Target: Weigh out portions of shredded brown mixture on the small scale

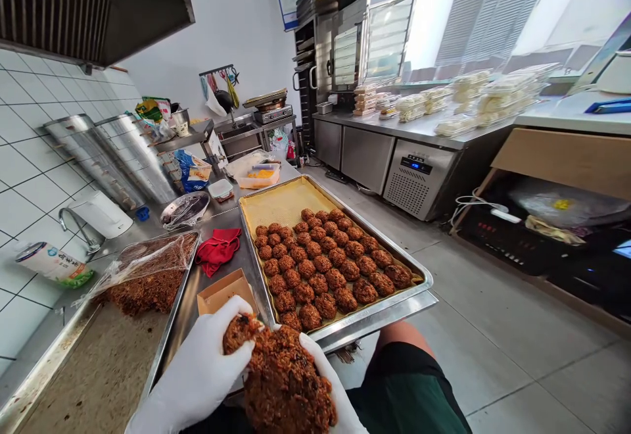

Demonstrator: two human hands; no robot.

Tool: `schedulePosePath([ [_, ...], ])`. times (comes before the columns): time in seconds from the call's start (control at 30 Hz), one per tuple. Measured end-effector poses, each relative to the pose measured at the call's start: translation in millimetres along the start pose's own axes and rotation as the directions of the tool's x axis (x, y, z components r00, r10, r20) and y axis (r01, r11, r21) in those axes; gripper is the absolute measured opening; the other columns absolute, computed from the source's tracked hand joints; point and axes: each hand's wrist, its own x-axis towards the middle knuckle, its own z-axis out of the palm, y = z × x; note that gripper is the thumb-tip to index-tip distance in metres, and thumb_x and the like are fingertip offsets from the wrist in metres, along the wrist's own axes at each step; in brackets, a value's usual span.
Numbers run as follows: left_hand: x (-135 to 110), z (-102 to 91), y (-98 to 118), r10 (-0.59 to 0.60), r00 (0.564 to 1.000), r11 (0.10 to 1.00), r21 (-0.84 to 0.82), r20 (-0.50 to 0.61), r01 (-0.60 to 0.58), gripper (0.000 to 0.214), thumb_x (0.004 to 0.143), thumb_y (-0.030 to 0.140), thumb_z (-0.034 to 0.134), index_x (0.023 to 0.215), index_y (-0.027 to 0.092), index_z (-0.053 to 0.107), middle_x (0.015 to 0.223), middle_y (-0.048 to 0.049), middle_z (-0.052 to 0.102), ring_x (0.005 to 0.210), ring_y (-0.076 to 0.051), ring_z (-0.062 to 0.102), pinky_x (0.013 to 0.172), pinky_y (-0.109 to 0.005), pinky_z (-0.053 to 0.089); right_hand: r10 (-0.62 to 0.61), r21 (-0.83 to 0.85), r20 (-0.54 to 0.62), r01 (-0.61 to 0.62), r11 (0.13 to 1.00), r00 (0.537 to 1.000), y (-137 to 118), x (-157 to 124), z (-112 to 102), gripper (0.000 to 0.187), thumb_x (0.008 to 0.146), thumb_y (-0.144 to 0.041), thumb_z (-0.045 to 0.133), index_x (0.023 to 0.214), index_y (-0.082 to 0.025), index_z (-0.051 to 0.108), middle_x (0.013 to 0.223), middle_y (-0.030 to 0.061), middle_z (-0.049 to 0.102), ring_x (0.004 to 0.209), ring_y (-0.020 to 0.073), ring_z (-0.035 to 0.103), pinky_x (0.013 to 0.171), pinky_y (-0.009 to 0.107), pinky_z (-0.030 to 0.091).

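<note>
Cupping a brown mix lump [288,385] in gloved right hand [330,388], low over desk [217,223] edge; left hand [202,371] fingers closed, pinching off a ball [240,332] just before tray [394,302] of balls.

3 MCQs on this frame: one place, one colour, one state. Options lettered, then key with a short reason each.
1. Where does the red cloth lie?
A. on the baking tray
B. on the counter left of the baking tray
C. on the floor

2. What colour are the gloves?
A. blue
B. black
C. white

3. How full is the tray?
A. part filled, far end bare
B. fully covered
C. holding nothing

Key: 1 B, the cloth sits on steel beside the tray's left rim. 2 C, left hand and right hand wear white gloves around the brown mixture. 3 A, the brown balls fill only the near part.
</note>
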Motion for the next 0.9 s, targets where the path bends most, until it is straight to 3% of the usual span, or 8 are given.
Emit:
schedulePosePath([
  [0.17,10.2,-25.4,-14.0,-0.061,0.981,0.986,-0.162,-0.185,0.030,0.029,0.092,0.035,0.059,0.121,0.031,0.057,0.117,0.0010,0.070,0.106,-0.020,0.067,0.091,-0.030,0.052,0.006,0.014,-0.001,-0.006,1.000,1.000,-1.8,-0.2,4.6,0.024,0.093,-0.043,0.064,0.104,-0.023,0.072,0.106,0.0058,0.075,0.099,0.0213,0.070,0.091,0.045,0.058],
  [0.23,19.0,-33.9,-25.3,-0.050,0.975,0.995,-0.093,-0.217,0.031,0.034,0.090,0.033,0.060,0.124,0.031,0.057,0.126,0.0000,0.066,0.118,-0.021,0.063,0.102,-0.033,0.047,0.034,0.007,0.000,-0.034,0.999,0.999,-1.3,0.0,6.1,0.020,0.093,-0.039,0.065,0.102,-0.023,0.072,0.101,0.0043,0.076,0.098,0.0217,0.070,0.090,0.046,0.058],
  [0.3,31.3,-34.9,-41.6,-0.016,0.985,1.000,0.020,-0.174,0.020,0.033,0.087,0.026,0.060,0.120,0.029,0.060,0.128,-0.0019,0.065,0.122,-0.023,0.060,0.108,-0.037,0.043,0.069,-0.024,0.011,-0.069,0.997,0.998,-1.3,0.2,6.8,0.022,0.093,-0.039,0.065,0.104,-0.021,0.071,0.104,0.0052,0.075,0.099,0.0222,0.070,0.090,0.047,0.058],
  [0.43,57.1,-15.9,-80.0,0.004,0.997,0.981,0.195,-0.071,0.010,0.032,0.082,0.016,0.057,0.113,0.022,0.064,0.117,-0.0059,0.068,0.108,-0.023,0.065,0.099,-0.038,0.047,0.071,-0.091,0.041,-0.067,0.994,0.997,-3.8,0.8,5.0,0.034,0.094,-0.044,0.062,0.114,-0.017,0.067,0.119,0.0093,0.070,0.105,0.0234,0.068,0.093,0.048,0.057],
  [0.6,71.2,1.6,-107.3,0.016,0.996,0.972,0.234,-0.087,0.005,0.040,0.076,0.005,0.054,0.110,0.020,0.069,0.111,-0.0075,0.071,0.103,-0.022,0.066,0.097,-0.036,0.047,0.031,-0.102,0.046,-0.027,0.994,0.998,-7.5,1.3,0.2,0.036,0.095,-0.045,0.061,0.119,-0.019,0.065,0.125,0.0099,0.067,0.108,0.0245,0.066,0.094,0.049,0.057],
  [0.77,62.9,-11.8,-113.1,0.004,0.970,0.982,0.184,-0.243,0.043,0.027,0.090,0.015,0.048,0.105,0.021,0.069,0.110,-0.0062,0.073,0.102,-0.021,0.067,0.095,-0.035,0.049,0.015,-0.116,0.036,-0.011,0.993,0.999,-9.9,4.3,-3.0,0.038,0.094,-0.045,0.062,0.122,-0.019,0.063,0.127,0.0103,0.066,0.109,0.0250,0.065,0.093,0.049,0.057],
  [0.9,39.9,-25.8,-107.1,-0.093,0.900,0.989,0.062,-0.425,0.132,0.020,0.094,0.040,0.057,0.096,0.023,0.066,0.092,-0.0010,0.073,0.084,-0.020,0.067,0.079,-0.031,0.051,0.031,-0.127,0.014,-0.029,0.992,0.999,-8.8,9.8,-8.1,0.036,0.094,-0.045,0.062,0.116,-0.018,0.067,0.121,0.0097,0.070,0.109,0.0248,0.067,0.096,0.050,0.055],
])
